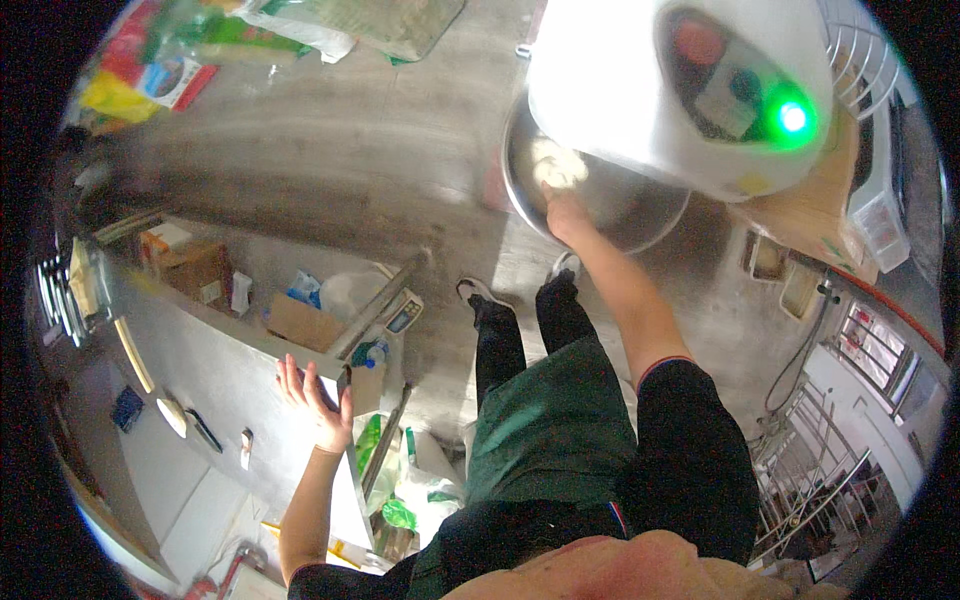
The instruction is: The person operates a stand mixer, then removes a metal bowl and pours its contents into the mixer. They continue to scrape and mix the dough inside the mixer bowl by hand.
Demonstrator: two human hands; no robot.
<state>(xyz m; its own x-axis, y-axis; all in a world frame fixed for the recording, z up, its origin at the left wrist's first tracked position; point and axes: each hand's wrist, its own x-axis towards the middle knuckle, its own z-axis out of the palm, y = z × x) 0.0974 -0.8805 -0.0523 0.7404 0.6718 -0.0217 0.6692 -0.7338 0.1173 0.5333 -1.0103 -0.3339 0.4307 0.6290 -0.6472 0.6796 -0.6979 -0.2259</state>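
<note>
My right arm reaches into a round steel mixing bowl (640, 232) under a white stand mixer (610, 85). A pale lump of dough (560, 165) lies in that bowl. My right hand (568, 215) has a finger stretched out against the dough; its other fingers are partly hidden. Off to the left, my left hand (318, 405) rests with spread fingers on the corner of a metal worktable (225, 375) and holds nothing. A green light (792, 117) glows on the mixer's head.
A knife (204, 430) and a pale scraper-like tool (172, 417) lie on the worktable. Cardboard boxes (190, 268) and a small digital device (404, 314) sit by its far side. Plastic bags (415, 490) stand near my legs. Wire racks (810, 470) are at right; colourful packages (170, 85) lie far left.
</note>
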